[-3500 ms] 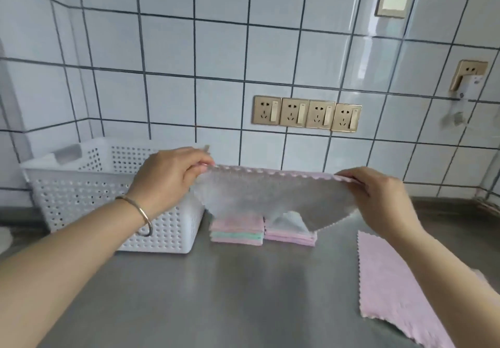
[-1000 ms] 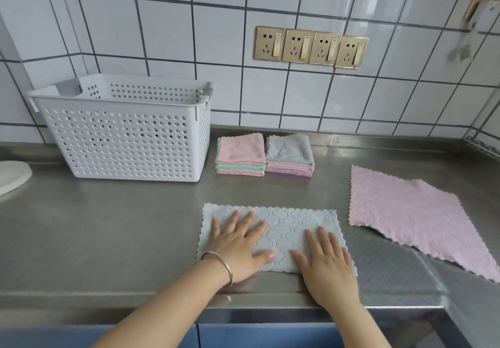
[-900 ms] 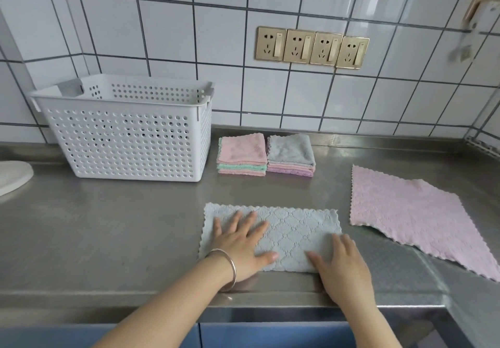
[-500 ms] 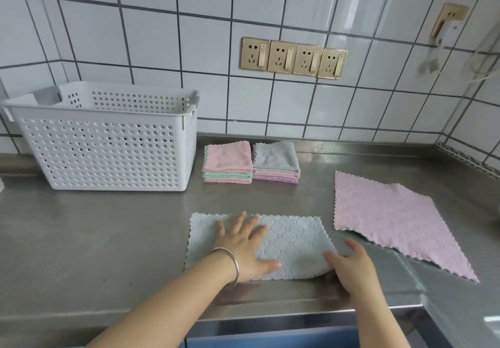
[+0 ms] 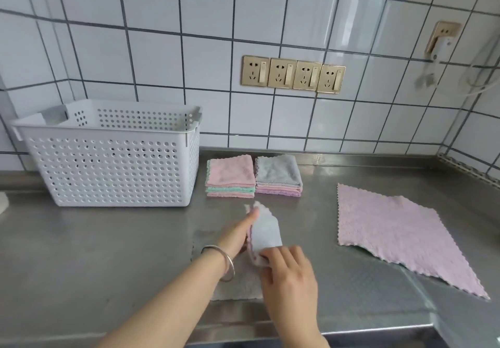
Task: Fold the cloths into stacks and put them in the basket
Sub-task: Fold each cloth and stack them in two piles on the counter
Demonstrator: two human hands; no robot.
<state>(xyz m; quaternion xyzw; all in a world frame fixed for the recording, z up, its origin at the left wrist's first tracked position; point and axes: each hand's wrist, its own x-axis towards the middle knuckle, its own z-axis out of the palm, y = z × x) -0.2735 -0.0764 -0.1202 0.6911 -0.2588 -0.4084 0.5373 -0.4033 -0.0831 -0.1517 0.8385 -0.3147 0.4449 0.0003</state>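
Observation:
A grey cloth [image 5: 263, 235] lies on the steel counter near the front edge, its right half lifted and swung over to the left, blurred by motion. My right hand [image 5: 288, 272] grips that lifted edge. My left hand [image 5: 238, 235] rests flat on the cloth's left half, a bangle on its wrist. A pink cloth [image 5: 397, 234] lies spread flat to the right. Two folded stacks stand behind: one pink-topped [image 5: 230, 175], one grey-topped [image 5: 278, 174]. The white perforated basket [image 5: 113, 169] stands at the back left.
The steel counter [image 5: 94, 253] has a front edge close to my arms. A tiled wall with a row of sockets [image 5: 293, 74] stands behind. A plug and white cable [image 5: 439, 49] hang at the upper right. A white object's edge [image 5: 2, 202] shows at far left.
The grey cloth was laid flat and smoothed with both hands. My right hand then took its right edge and is now lifting it over toward the left; my left hand stays on the cloth.

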